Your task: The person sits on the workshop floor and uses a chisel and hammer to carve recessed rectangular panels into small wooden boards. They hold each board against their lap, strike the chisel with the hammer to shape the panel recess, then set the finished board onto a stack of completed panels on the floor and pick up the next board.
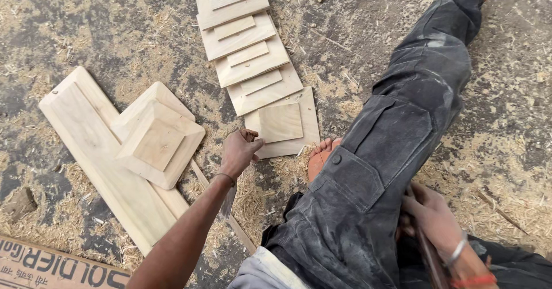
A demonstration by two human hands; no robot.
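Left hand pinching edge of nearest pale square raised-centre wooden panel, lowest in overlapping floor row; right hand closed on dark tool handle by thigh; risk: loose pinch could topple the row.

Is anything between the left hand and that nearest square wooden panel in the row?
Nothing visible. The left hand already reaches the left edge of the nearest wooden panel, fingertips at it. Only sawdust-strewn floor surrounds it; the bare foot lies to the right, apart.
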